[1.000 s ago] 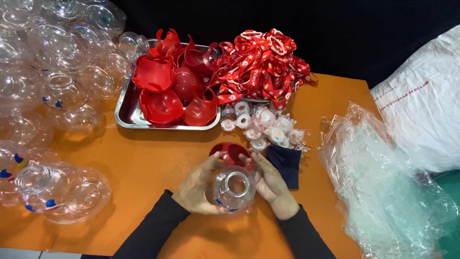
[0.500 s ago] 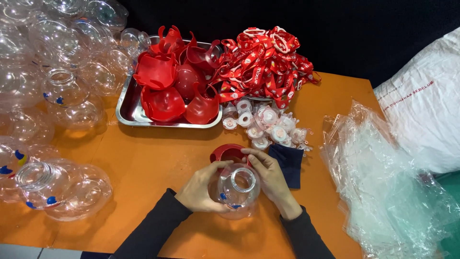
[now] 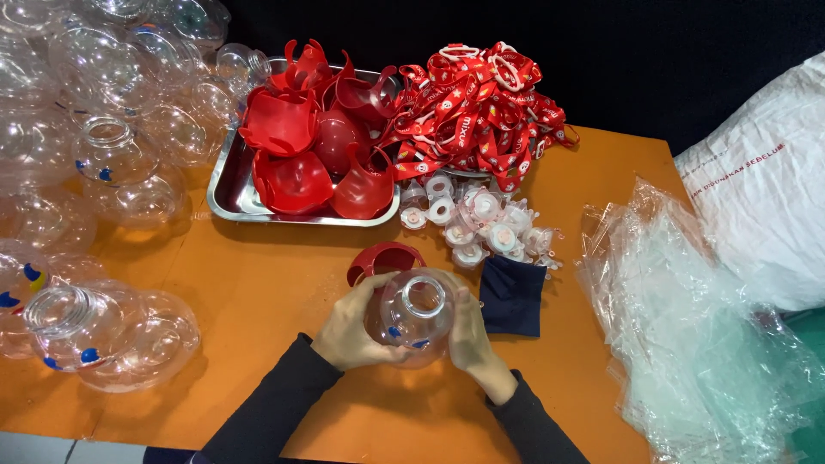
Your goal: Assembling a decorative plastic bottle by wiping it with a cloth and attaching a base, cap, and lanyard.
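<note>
We cup the clear plastic globe (image 3: 415, 316) between left hand (image 3: 351, 331) and right hand (image 3: 468, 331), both grasping it above the orange bench (image 3: 275, 283), mouth up. The red cap (image 3: 384, 260) sits just behind, touching; fitting looks underway.

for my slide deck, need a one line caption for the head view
Both hands, left hand and right hand, cup a clear round plastic bottle above an orange table.

Clear round plastic globe (image 3: 414, 316), open neck facing up, red cap (image 3: 384, 260) behind it
</note>
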